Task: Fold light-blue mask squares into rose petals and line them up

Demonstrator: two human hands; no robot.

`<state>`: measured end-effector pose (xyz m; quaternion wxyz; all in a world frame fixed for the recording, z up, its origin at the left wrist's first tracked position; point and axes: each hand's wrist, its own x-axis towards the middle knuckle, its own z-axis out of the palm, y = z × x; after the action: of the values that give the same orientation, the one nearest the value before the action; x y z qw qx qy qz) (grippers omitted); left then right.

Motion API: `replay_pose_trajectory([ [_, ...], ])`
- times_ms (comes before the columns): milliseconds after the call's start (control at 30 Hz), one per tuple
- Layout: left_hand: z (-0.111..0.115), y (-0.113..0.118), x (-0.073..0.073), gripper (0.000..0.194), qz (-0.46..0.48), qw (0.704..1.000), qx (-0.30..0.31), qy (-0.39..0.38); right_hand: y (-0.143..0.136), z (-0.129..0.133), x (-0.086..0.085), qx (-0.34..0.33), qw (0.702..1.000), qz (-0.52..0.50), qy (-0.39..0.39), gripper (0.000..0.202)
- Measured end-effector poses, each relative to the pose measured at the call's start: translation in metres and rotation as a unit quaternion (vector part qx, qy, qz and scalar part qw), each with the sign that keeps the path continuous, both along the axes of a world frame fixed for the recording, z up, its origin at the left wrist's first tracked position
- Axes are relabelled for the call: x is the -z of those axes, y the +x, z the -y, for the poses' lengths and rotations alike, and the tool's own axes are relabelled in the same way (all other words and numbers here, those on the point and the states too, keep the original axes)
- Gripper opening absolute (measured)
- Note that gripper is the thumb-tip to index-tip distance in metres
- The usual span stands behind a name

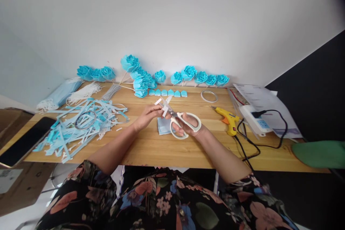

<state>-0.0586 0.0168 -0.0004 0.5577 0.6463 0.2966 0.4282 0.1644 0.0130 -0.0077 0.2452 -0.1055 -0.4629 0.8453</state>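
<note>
My right hand (190, 122) is wrapped through the white handles of a pair of scissors (198, 126), whose blades are spread and point away to the upper left. Between the fingers of my left hand (149, 115) are thin white strips (165, 107), which lie across the blades. Whether the blades touch the strips cannot be made out. Beneath the hands, a folded light-blue sheet (164, 126) rests on the wooden table (145, 147). Just beyond them runs a row of small blue cut pieces (168, 93).
Blue flowers (188, 73) line the wall. To the left are a heap of strips (81, 125), flat blue masks (60, 94) and a phone (27, 142). On the right lie a tape roll (209, 96), a yellow glue gun (229, 118) and a power strip (257, 122) with trailing black cords.
</note>
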Motion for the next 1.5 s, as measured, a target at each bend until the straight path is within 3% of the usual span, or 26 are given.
replay_pose_trajectory([
  [200, 0.002, 0.005, -0.005, 0.037, -0.010, 0.999, -0.030, 0.023, 0.001, -0.001, 0.006, 0.003, 1.000, -0.012, -0.018, 0.059],
  [467, 0.000, 0.005, -0.004, 0.044, -0.032, 0.998, -0.059, 0.003, 0.003, 0.004, -0.003, 0.032, 0.997, 0.009, 0.066, 0.055],
  [633, -0.006, 0.003, 0.004, 0.038, 0.013, 0.993, -0.115, -0.034, -0.006, 0.016, -0.010, -0.037, 0.990, 0.075, 0.114, 0.059],
  [800, -0.011, 0.002, 0.003, 0.034, 0.093, 0.982, -0.148, -0.070, -0.006, 0.014, -0.013, 0.040, 0.992, -0.005, 0.119, 0.068],
  [1133, -0.013, 0.002, 0.001, 0.049, 0.157, 0.970, -0.108, -0.149, 0.001, 0.006, -0.002, 0.012, 0.995, 0.025, 0.095, 0.067],
  [1367, -0.008, 0.003, -0.004, 0.055, 0.112, 0.981, -0.078, -0.141, 0.003, 0.011, -0.013, 0.011, 0.991, 0.085, 0.105, 0.062],
  [1500, -0.004, 0.006, -0.008, 0.056, 0.072, 0.988, -0.060, -0.120, 0.002, 0.009, -0.010, 0.016, 0.988, 0.076, 0.130, 0.067],
])
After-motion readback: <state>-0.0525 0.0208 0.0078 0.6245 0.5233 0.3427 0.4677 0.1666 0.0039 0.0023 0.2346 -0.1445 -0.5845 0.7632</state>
